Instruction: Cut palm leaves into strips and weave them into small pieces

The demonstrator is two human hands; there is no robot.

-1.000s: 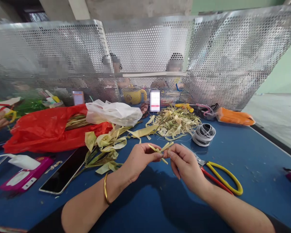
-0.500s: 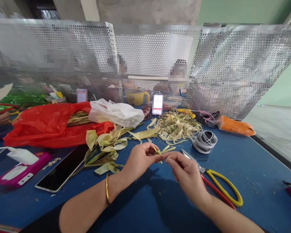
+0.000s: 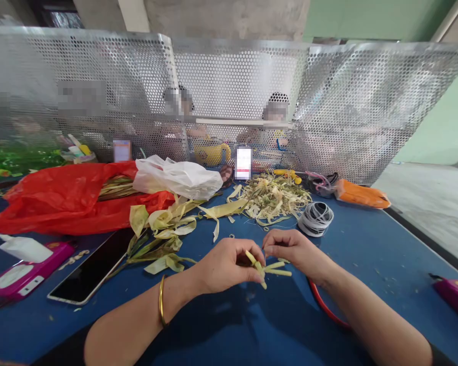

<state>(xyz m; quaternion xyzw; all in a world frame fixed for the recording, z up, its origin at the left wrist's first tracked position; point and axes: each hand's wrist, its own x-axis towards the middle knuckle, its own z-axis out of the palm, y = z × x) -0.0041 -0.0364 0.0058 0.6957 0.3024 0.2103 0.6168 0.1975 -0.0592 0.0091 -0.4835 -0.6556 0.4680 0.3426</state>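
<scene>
My left hand (image 3: pixel 229 264) is closed in a pinch on a small piece made of pale yellow-green leaf strips (image 3: pixel 269 268), held just above the blue table (image 3: pixel 366 254). My right hand (image 3: pixel 295 249) is closed too, its fingertips meeting the same strips from the right. A gold bangle (image 3: pixel 162 307) circles my left wrist. Under my right forearm lies a pair of scissors, of which only a red handle (image 3: pixel 324 307) shows.
Loose leaf strips (image 3: pixel 168 229) and a heap of trimmings (image 3: pixel 275 195) lie beyond my hands, with a coil of white cord (image 3: pixel 315 218). A red bag (image 3: pixel 64 201), white bag (image 3: pixel 177 178), phone (image 3: pixel 89 274) and pink case (image 3: pixel 23 272) sit left. A perforated metal screen (image 3: pixel 232 101) fences the table; people sit behind it.
Both hands have dropped lower and nearer to me with the leaf piece. My right hand now covers the scissors, hiding the yellow handle. The hand at the far left edge is gone from view.
</scene>
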